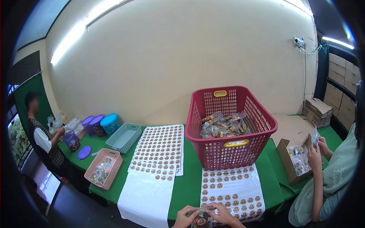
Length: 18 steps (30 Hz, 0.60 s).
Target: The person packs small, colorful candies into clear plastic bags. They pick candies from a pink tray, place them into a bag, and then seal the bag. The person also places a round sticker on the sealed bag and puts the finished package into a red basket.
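Observation:
Low in the view, my left hand (185,217) and my right hand (221,215) pinch the top edge of a small clear plastic bag (201,222) between them. Dark and coloured pieces fill the bag, and a round brown sticker shows on its front. Just beyond my hands lies a white sheet of round brown stickers (232,195), with some stickers gone from its rows. On the far end of that sheet stands a tall maroon laundry basket (194,152) with yellow handles, holding many similar filled bags (224,127).
More sticker sheets (156,148) lie left of the basket on the green-covered table (186,182). Further left are a pink basket (117,167) with bags, a teal basket (123,138) and lidded tubs (110,123). A co-worker (330,182) handles bags at a cardboard box (291,167); another person (43,133) stands far left.

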Available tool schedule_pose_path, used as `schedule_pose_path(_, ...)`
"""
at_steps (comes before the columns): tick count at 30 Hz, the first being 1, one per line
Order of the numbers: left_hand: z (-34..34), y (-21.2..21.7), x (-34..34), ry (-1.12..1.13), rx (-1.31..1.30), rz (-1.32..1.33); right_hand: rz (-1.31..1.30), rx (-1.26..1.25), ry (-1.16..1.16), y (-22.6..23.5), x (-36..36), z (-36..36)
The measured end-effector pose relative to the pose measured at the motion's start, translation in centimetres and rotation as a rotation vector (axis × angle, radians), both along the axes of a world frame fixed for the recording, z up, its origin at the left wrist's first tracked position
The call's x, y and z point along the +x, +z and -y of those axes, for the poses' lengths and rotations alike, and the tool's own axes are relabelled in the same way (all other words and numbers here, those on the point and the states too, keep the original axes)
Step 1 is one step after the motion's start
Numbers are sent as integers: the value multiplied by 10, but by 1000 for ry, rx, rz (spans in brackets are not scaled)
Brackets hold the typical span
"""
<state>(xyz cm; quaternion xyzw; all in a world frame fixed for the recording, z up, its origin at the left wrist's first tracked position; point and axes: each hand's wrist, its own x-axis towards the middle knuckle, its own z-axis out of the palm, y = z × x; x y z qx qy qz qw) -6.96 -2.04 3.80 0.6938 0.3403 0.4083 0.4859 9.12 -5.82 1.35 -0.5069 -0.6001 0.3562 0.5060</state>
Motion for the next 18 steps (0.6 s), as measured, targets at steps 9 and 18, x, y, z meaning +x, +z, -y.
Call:
schedule_pose_path(9,13,10,8,14,-25,3,-52,65,93,3,9,4)
schedule_pose_path(18,46,7,30,96,-214,251,127,144,193,-23,33,12)
